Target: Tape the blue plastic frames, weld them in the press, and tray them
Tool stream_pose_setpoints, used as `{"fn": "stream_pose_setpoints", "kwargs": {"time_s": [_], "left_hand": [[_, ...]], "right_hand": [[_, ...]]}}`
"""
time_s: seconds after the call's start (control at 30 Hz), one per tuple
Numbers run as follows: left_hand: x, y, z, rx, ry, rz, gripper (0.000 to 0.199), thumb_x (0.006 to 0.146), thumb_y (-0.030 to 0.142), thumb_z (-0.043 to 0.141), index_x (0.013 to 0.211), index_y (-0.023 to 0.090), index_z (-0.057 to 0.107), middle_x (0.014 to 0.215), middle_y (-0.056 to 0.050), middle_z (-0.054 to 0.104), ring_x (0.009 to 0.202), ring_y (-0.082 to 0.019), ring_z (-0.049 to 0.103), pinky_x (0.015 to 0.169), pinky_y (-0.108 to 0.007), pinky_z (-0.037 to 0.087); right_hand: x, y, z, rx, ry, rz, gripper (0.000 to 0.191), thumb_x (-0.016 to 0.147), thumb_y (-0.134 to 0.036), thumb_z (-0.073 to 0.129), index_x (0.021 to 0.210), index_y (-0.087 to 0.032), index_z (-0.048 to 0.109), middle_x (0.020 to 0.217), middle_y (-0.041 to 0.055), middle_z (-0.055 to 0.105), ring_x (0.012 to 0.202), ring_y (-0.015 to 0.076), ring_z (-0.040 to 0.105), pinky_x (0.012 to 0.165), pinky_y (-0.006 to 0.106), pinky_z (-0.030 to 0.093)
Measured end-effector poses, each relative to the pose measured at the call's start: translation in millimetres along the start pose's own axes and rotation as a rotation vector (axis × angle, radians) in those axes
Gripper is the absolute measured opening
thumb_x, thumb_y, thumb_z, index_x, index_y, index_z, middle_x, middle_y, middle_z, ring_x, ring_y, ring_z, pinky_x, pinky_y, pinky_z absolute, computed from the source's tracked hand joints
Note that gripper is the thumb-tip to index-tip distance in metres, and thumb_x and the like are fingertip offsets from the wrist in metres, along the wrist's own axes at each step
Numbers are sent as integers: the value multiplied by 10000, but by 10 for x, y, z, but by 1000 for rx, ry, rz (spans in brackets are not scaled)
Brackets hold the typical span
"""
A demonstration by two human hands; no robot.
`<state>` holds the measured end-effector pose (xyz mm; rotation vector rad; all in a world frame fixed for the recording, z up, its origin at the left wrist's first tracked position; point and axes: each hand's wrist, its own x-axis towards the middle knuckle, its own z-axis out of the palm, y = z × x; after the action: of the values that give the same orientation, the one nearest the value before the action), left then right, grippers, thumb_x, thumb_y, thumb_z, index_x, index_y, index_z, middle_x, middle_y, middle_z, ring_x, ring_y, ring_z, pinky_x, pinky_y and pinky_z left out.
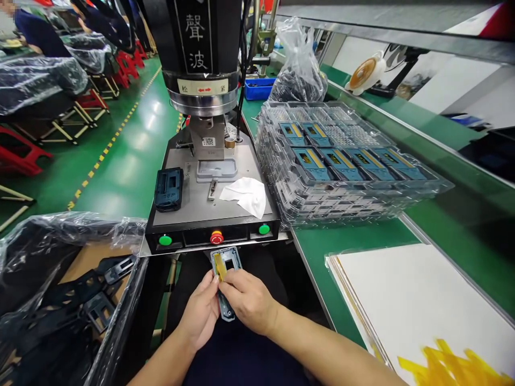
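In front of my lap, my left hand [200, 312] grips a dark blue-grey plastic housing [227, 310] by its left side. The housing is tilted, with a rectangular opening in its upper part. A yellow translucent tape strip [219, 265] lies lengthwise along the left of that opening. My right hand [251, 300] is closed, thumb and fingertips at the strip's lower end; its fingers cover the middle of the housing. Just beyond is the front edge of an ultrasonic welding machine [189, 212], with two green buttons and a red emergency stop [216, 237].
On the machine base are stacked dark housings [169, 188], a white cloth [246, 196] and a clear fixture [217, 169]. Stacked clear trays [341, 198] hold several housings at right. White sheets [418, 289] bear yellow strips [446, 364]. A plastic-lined box [139, 300] of parts stands left.
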<state>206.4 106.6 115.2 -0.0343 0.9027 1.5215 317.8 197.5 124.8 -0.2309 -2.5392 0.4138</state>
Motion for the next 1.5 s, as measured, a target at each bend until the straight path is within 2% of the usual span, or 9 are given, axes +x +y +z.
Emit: {"fn": "stream_pose_setpoints", "kwargs": {"time_s": [0.33,0.47,0.6,0.67,0.8,0.93,1.13,1.3,1.5], "left_hand": [[2,32,5,-38,90,46,264,883,172,542,1135,175,621,1209,-69,636,1213,-184,528,1065,-327,400],[10,40,-28,-42,17,57,321,886,186,544,1204,202,585,1270,-59,600,1250,-191,492,1076,-343,384],[-2,55,-46,-21,-53,79,412,885,213,556,1295,238,521,1357,-67,537,1265,-228,479,1082,-405,375],[-6,61,-45,-9,-57,102,451,867,206,583,1310,241,509,1388,-79,509,1279,-245,465,1086,-422,368],[-12,89,-48,21,-32,153,512,830,184,633,1316,258,492,1383,-76,515,1313,-235,430,1102,-403,346],[-36,150,-118,59,3,151,448,823,287,649,1249,236,519,1354,-104,534,1231,-286,519,1061,-466,379],[-99,208,-300,105,182,158,540,746,389,710,1219,210,522,1326,-135,553,1101,-300,609,962,-445,439],[-102,178,-491,72,291,190,637,656,429,768,1198,196,529,1267,-148,597,954,-270,662,839,-397,486],[-32,170,-814,19,394,214,714,575,470,812,1175,198,538,1235,-155,616,857,-243,674,745,-356,506]], "right_hand": [[4,15,-4,27,-122,-59,178,922,-151,451,1018,-146,600,949,82,655,953,188,583,922,347,498],[1,-31,-129,96,-57,119,293,883,-256,527,1158,-158,558,1126,119,615,1090,227,548,965,402,483],[-8,-81,-203,67,-108,341,701,724,-442,702,1297,-114,467,1302,204,486,1198,333,471,987,499,455],[-7,-85,-194,35,-189,409,783,680,-418,738,1331,-109,432,1322,218,460,1190,352,471,973,510,463],[97,9,-199,30,-271,419,734,688,-249,678,1353,-118,396,1284,185,493,1159,308,494,969,446,477],[496,323,-383,-3,-270,328,726,674,-225,646,1339,-87,392,1292,175,494,1180,282,478,1020,403,426],[1455,1151,-668,-159,-313,356,600,651,-231,682,1216,-142,499,1197,123,569,1111,257,528,954,355,425],[2047,1779,-614,-220,-444,470,583,634,-243,718,1182,-136,547,1163,125,613,1035,259,584,885,313,450],[2467,2189,-477,-194,-486,505,613,608,-213,754,1195,-164,584,1088,70,670,961,222,626,825,268,481]]}}
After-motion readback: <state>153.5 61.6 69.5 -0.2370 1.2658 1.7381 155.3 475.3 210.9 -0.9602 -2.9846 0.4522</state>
